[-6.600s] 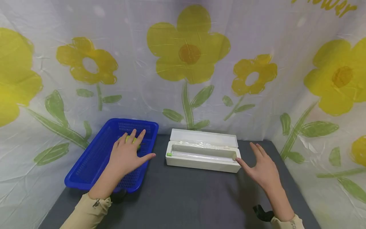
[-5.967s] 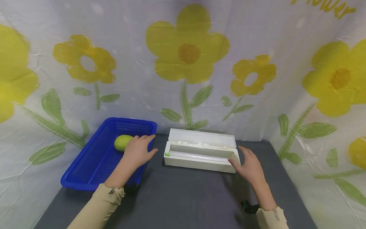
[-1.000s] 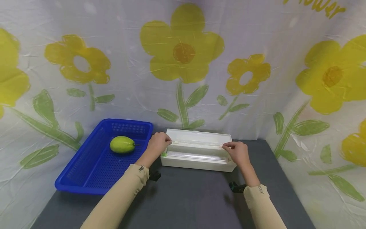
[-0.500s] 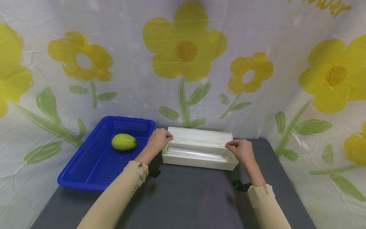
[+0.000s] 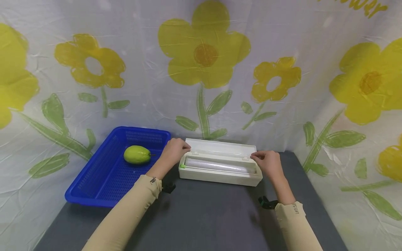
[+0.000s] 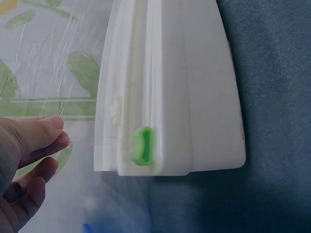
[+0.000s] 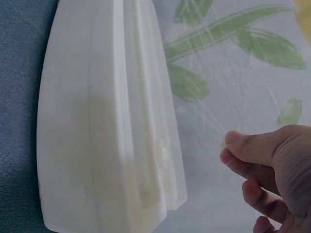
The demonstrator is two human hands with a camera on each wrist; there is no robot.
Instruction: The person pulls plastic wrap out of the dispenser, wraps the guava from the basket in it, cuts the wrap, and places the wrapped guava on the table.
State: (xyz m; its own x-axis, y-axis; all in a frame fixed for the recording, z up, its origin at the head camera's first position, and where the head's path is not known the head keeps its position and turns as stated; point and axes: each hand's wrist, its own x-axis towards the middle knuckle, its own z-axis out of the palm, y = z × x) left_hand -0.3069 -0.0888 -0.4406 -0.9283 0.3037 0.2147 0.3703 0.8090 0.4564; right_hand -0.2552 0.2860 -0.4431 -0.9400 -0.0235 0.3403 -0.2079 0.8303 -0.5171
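A long white cling film dispenser (image 5: 220,177) stands on the table, its lid (image 5: 221,145) tipped back. The film roll (image 5: 220,165) shows inside, and a green cutter slider (image 6: 143,146) sits at the left end of the front rail. At the back left of the box my left hand (image 5: 173,150) pinches a corner of clear cling film (image 6: 60,80) between thumb and forefinger. My right hand (image 5: 269,162) pinches the film's other corner at the back right. In both wrist views the sheet stretches, thin and creased, beyond the box's edge.
A blue perforated basket (image 5: 89,200) stands left of the dispenser, with a green oval fruit (image 5: 137,154) lying in it. Behind the dark grey table (image 5: 204,216) hangs a flower-printed curtain (image 5: 141,104).
My left hand has come from over the fruit to the dispenser, and my right hand has closed in. Both now pinch the film. Over the last second they rose slightly and the roll shows more.
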